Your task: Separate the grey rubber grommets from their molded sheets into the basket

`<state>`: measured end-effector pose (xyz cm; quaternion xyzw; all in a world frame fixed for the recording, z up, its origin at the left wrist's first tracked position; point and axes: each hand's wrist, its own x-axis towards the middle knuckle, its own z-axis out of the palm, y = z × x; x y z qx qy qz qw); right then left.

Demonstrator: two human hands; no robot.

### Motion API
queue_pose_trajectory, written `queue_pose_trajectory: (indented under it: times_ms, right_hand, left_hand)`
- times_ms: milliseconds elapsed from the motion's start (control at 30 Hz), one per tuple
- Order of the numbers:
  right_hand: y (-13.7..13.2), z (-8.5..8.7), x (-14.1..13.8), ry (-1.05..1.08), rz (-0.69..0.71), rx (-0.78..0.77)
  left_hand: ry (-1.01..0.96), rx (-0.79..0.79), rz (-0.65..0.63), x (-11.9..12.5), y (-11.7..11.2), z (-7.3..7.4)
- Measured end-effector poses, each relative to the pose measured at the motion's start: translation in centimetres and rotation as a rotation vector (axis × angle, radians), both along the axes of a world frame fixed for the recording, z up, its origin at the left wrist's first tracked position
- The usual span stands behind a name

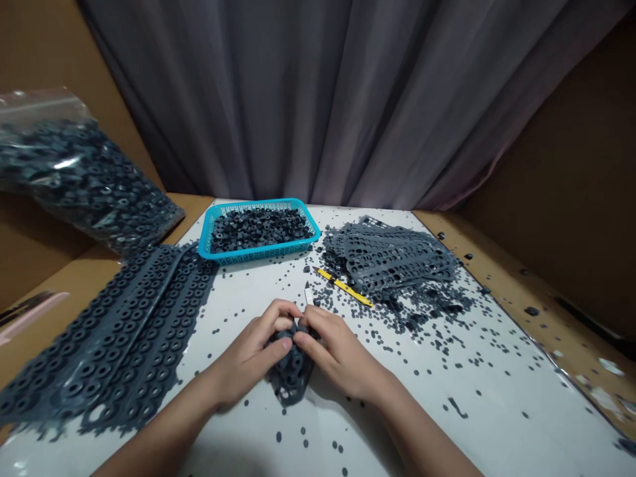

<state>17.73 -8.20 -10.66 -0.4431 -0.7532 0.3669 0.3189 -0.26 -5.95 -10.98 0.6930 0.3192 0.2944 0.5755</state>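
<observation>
A grey pleated curtain (318, 99) hung behind a white table top (462, 404), with cardboard walls (561, 152) at the sides. Scattered dark rubber bits (437, 344) covered much of the table. A clear plastic bag (74, 175) full of dark rubber rings sat at upper left. Large perforated grey rubber sheets (114, 338) lay flat on the left, and a stack of punched-out sheets (392, 255) lay on the right. A blue plastic basket (258, 254) held loose rubber rings (261, 228). A yellow tool handle (342, 286) lay beside the stack.

Left hand (248, 351) and right hand (338, 348) were both closed around a bunched piece of rubber sheet (291, 374), fingers curled, fingertips nearly meeting, holding it at the table's centre with its lower part on the surface. A small pale blade (309, 293) showed just above the right hand; cannot tell if it was held.
</observation>
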Motion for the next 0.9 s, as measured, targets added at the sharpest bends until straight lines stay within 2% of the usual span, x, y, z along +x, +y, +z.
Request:
queue_pose_trajectory:
  times_ms: [100,267,333,400,500,567,633,733,833,900]
  right_hand:
    - [-0.1,-0.5,-0.5,0.202,0.038,-0.067]
    - [0.2,-1.1,-1.4,0.856,0.073,-0.415]
    - [0.5,-1.2,-1.2,1.057,0.029,-0.462]
    - [0.8,-1.3,-0.6,1.119,-0.040,-0.427]
    - [1.8,-1.2,0.5,0.944,-0.160,-0.296]
    - [3.7,-0.6,1.0,0.683,-0.216,-0.179]
    - [7.1,0.5,1.0,0.380,-0.233,-0.021]
    - [13.9,2.4,-0.4,0.032,-0.249,0.216]
    - [20.1,3.4,-3.0,-0.067,-0.219,0.210]
    - [22.6,3.4,-4.6,-0.120,-0.167,0.186]
  left_hand:
    - [-0.076,-0.126,0.009,0.3,-0.2,-0.2]
    - [-0.509,-0.512,0.015,1.0,0.0,-1.0]
    - [-0.600,-0.573,0.071,1.1,0.3,-1.1]
    - [-0.596,-0.559,0.159,1.0,0.8,-0.9]
    - [-0.517,-0.476,0.395,0.6,1.6,-0.6]
    - [-0.512,-0.412,0.580,0.1,2.1,-0.3]
    - [-0.541,-0.353,0.689,-0.2,2.5,0.0]
    - [-0.602,-0.257,0.700,-0.4,2.8,0.3]
    - [-0.623,-0.207,0.674,-0.3,2.7,0.3]
    - [-0.590,-0.234,0.656,-0.2,2.6,0.0]
